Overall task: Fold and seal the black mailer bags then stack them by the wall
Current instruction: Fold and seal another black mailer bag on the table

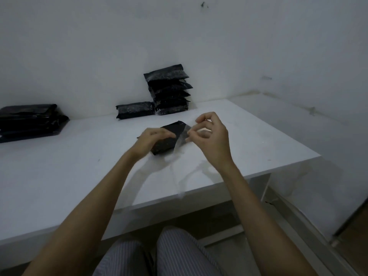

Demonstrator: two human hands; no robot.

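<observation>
Head view: left fingers (164, 134) flat on mailer bag (166, 146), right fingers (193, 132) pinching strip (181, 137) (translucent).

White table (258, 140) runs L to R in front of me, R corner far out. My striped trousers (179, 253) show below its near edge. White table leg (258, 188) under R side; grey floor (310, 196) beyond, brown panel (356, 232) near R.

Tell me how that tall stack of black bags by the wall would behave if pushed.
The tall stack likely topples easily: its bags sit staggered, the top bag tilted. The bags look puffy and soft, so a push would probably squash them first. Their glossy film hints they slide on each other.
</observation>
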